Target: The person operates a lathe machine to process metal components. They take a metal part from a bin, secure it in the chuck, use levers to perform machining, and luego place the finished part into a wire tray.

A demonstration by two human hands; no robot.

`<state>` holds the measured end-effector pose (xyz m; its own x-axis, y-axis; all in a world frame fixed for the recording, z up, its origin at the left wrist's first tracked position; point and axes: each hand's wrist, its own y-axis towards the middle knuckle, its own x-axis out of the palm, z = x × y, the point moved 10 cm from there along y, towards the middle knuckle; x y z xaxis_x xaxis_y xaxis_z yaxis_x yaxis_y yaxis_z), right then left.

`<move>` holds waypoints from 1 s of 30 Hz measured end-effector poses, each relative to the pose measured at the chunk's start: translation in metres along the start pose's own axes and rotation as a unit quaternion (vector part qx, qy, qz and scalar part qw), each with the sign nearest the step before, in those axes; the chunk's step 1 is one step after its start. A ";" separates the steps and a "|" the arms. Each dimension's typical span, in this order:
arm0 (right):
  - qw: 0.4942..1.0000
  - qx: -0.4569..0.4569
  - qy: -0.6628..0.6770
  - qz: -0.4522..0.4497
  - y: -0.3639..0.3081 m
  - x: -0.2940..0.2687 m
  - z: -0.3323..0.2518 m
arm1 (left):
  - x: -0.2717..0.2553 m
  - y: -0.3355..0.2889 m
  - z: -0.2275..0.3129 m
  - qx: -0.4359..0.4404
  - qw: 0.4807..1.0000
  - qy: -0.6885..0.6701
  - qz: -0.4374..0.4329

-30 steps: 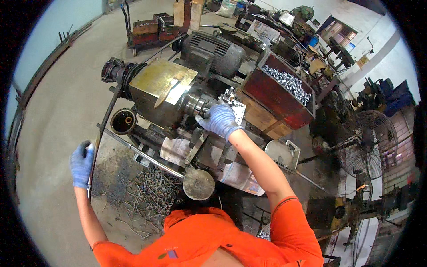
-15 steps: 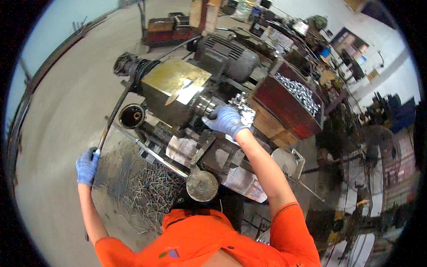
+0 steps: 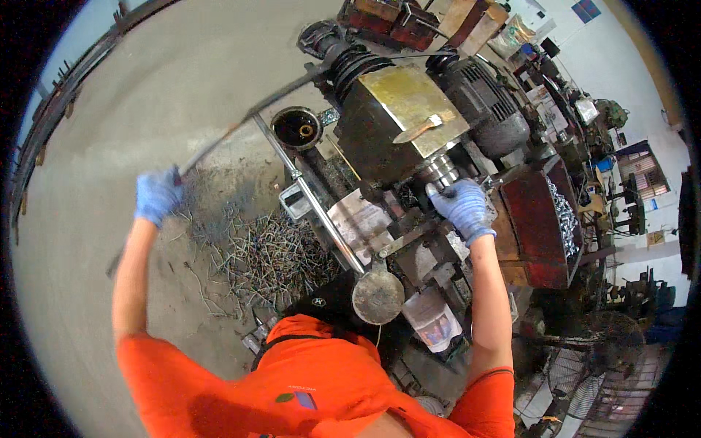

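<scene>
My left hand (image 3: 158,196), in a blue knitted glove, is closed round a long dark bar (image 3: 219,139), smeared by motion. The bar reaches up to the black rear end (image 3: 328,40) of a lathe-like machine, and its lower end passes below my hand. My right hand (image 3: 464,208), gloved alike, is at the front of the shiny steel chuck (image 3: 439,171), thumb and fingers curled in. What lies between those fingers is hidden. A paintbrush (image 3: 420,130) rests on the machine's yellowish top cover (image 3: 398,87).
A dark red bin (image 3: 529,241) of small metal pieces stands right of the chuck. Metal scraps (image 3: 270,255) litter the floor at left. Closer to me are a steel rail (image 3: 314,193), a round disc (image 3: 377,296) and an oily cup (image 3: 296,128). A motor (image 3: 485,106) sits behind.
The view has turned, so the machine appears farther right. My left hand has swung the bar outward and forward, and it slants more now. My right hand stays at the chuck.
</scene>
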<state>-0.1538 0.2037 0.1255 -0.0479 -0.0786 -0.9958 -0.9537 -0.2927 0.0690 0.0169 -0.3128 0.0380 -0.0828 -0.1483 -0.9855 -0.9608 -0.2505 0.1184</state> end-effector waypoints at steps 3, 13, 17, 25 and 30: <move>0.995 -0.015 0.045 0.083 -0.002 -0.011 -0.007 | 0.008 0.053 -0.055 0.055 0.988 0.063 0.133; 0.998 0.004 0.021 0.055 -0.010 -0.015 -0.004 | 0.030 0.100 -0.068 -0.023 0.998 0.053 -0.035; 0.977 -0.042 0.076 0.195 -0.040 -0.074 0.007 | -0.083 0.072 0.056 0.107 0.936 -0.138 0.305; 0.955 0.055 0.041 0.290 -0.184 -0.114 0.112 | 0.176 0.048 0.227 0.035 0.926 -0.344 -0.150; 0.941 0.232 0.051 0.241 -0.300 -0.085 0.185 | 0.172 0.053 0.307 0.316 0.930 0.000 -0.185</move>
<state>0.0812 0.4744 0.1782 -0.5012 -0.1938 -0.8434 -0.8569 0.2468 0.4525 -0.1291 -0.0581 -0.1625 0.2854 -0.1636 -0.9443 -0.8866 0.3291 -0.3249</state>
